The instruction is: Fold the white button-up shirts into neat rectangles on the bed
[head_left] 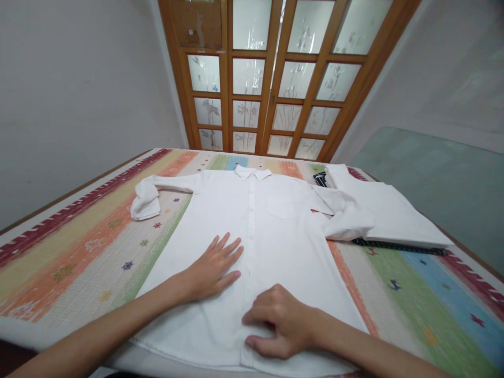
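A white button-up shirt (220, 210) lies front side up, its collar at the far end and its hem towards me. My left hand (218, 266) rests flat on the shirt, left of the button strip, with fingers spread. Lower and to the right, my right hand (281, 321) lies on the shirt near the hem. Its fingers are bent, and a gap shows between thumb and index finger with nothing between them. The left-side sleeve (146, 198) stretches out with its end bunched. On the right, the other sleeve (348, 218) lies crumpled.
Folded white clothing (401, 212) lies at the right, with dark patterned fabric (401, 247) under it. A striped, colourful cloth (90, 247) covers the table. Beyond the table stand wooden doors with glass panes (248, 76). A pale green panel (433, 173) leans at the right wall.
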A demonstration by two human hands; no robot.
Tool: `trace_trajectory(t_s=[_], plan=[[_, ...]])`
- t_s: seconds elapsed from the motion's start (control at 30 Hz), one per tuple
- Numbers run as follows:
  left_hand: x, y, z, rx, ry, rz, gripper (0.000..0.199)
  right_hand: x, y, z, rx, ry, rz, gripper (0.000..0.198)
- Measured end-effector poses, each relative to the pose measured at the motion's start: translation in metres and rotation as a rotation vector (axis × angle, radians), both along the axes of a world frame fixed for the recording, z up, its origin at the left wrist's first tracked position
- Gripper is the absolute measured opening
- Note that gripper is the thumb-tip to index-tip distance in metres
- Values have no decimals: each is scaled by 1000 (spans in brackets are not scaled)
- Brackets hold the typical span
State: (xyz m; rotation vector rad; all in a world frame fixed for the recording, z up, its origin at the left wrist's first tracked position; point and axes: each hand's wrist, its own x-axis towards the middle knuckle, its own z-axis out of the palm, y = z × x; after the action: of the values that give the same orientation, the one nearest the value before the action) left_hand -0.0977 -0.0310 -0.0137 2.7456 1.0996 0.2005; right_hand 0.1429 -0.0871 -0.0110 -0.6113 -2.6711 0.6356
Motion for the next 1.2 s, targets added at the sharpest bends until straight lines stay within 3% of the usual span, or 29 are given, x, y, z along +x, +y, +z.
trace_trajectory(t_s=[0.07, 0.17, 0.33, 0.53, 0.8, 0.97, 1.2], plan=[[5, -2, -1, -9, -43, -15, 47, -4, 6, 2, -58, -8, -181, 25], [10, -1, -2, -34, -100, -32, 44, -15, 17, 6, -34, -122, -431, 31], [15, 3, 0, -85, -223, -25, 40, -36, 20, 19, 58, -418, -583, 44], [13, 4, -5, -66, -316, -20, 39, -45, 16, 25, 54, -526, -656, 40], [13, -1, -2, -37, -260, -41, 40, -42, 19, 23, 44, -514, -687, 30], [21, -11, 9, -75, -236, -34, 39, -29, 24, 18, -96, -335, -631, 13], [39, -13, 13, -107, -309, -7, 21, -22, 26, 10, -238, -37, -655, 9]])
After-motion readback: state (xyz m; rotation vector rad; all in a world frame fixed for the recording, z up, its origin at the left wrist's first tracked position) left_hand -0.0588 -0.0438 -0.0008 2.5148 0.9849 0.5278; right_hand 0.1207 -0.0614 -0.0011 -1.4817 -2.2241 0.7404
